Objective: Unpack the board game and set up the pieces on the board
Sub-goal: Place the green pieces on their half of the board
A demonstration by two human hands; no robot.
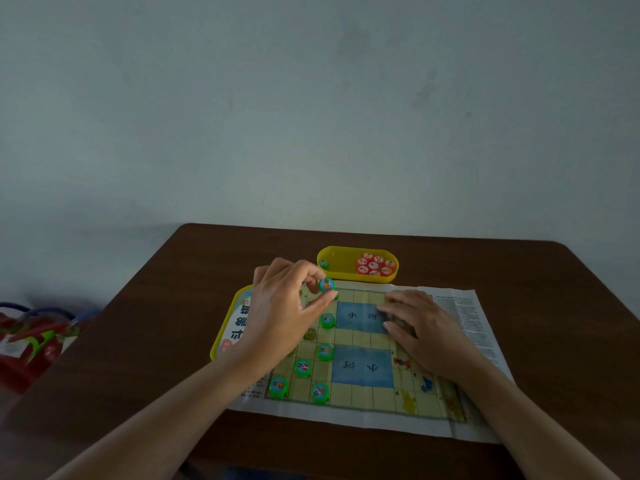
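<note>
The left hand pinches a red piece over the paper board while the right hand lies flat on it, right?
Not quite: the head view shows the piece is green, not red. The left hand does pinch it over the paper board, the right hand flat on it.
</note>
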